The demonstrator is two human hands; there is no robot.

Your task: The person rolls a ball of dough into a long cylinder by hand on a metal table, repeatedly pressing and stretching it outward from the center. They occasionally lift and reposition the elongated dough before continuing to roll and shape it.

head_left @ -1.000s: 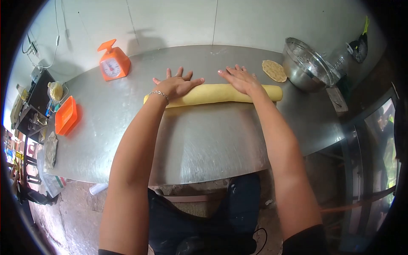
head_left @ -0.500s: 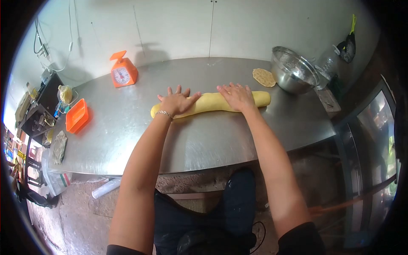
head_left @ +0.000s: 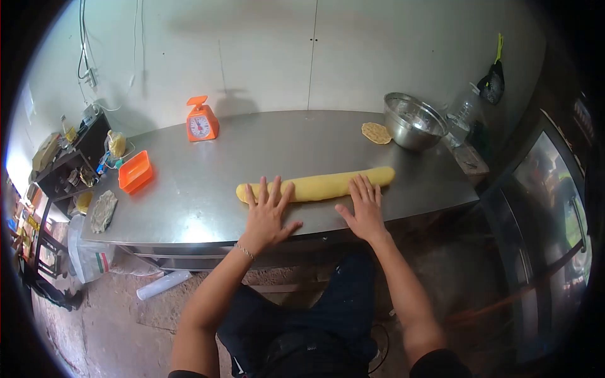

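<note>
My left hand (head_left: 268,214) and right hand (head_left: 364,211) lie flat and open near the front edge of the steel table (head_left: 189,195), gripping nothing. Their fingertips rest on the yellow dough log (head_left: 321,186), which lies lengthwise just beyond. I judge this a rolling stroke, and pushing away needs even pressure from both palms. At the back edge stands an orange scale (head_left: 201,121), its dial too small to read.

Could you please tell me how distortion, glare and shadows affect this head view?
Head view: strong fisheye, black corners, the grey steel table edge bowed; soft sheen on its top; the orange kitchen scale throws a shadow on the wall; the long yellow dough roll, left hand and right hand look sharp.
</note>
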